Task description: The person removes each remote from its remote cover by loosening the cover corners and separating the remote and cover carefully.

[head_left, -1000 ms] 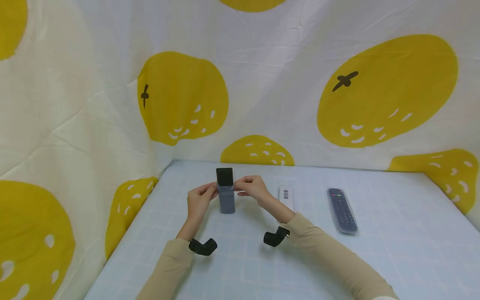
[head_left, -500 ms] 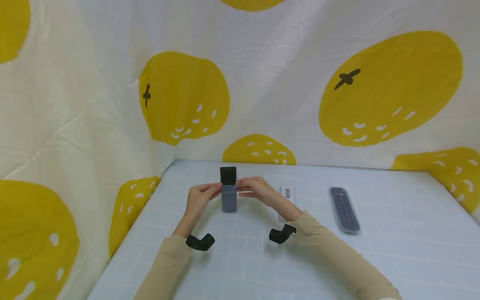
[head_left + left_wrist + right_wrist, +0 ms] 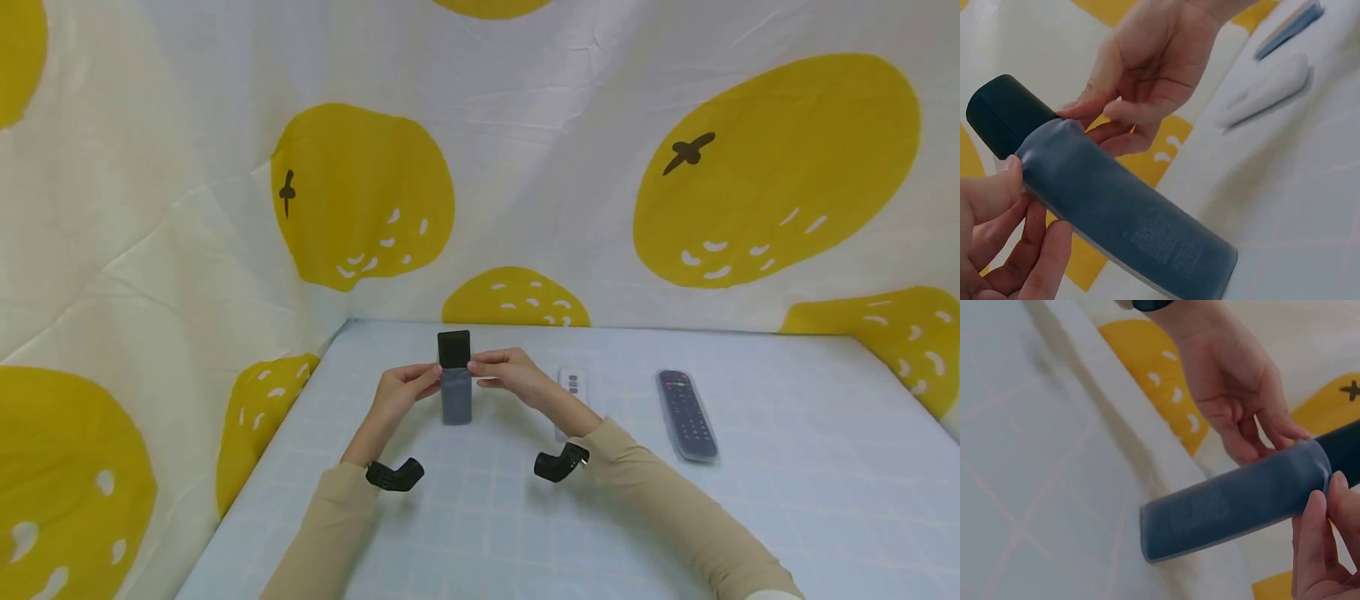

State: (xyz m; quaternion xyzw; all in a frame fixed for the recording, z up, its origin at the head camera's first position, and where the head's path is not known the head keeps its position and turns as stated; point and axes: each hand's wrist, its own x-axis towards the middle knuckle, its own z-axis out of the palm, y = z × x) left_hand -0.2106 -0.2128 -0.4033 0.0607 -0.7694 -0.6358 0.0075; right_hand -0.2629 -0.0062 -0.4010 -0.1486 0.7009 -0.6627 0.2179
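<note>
A dark remote control (image 3: 453,349) stands upright, its lower part inside a translucent sleeve (image 3: 457,398) and its black upper end bare. Small print shows faintly through the sleeve in both wrist views. My left hand (image 3: 401,390) pinches the sleeve's rim at the left edge, thumb in front. On the opposite edge my right hand (image 3: 513,373) pinches the same rim between thumb and index finger, the other fingers loosely bent. The sleeve's lower end is close over the table in the right wrist view.
A white remote control (image 3: 573,385) in a clear cover lies behind my right forearm, partly hidden by it. Further right lies a dark covered remote control (image 3: 687,417). A fruit-patterned cloth (image 3: 540,167) hangs behind the light blue checked table (image 3: 480,525).
My right thumb and fingertips have shifted slightly onto the sleeve's front edge. The remote control stays upright in nearly the same place, and my left hand keeps its pinch.
</note>
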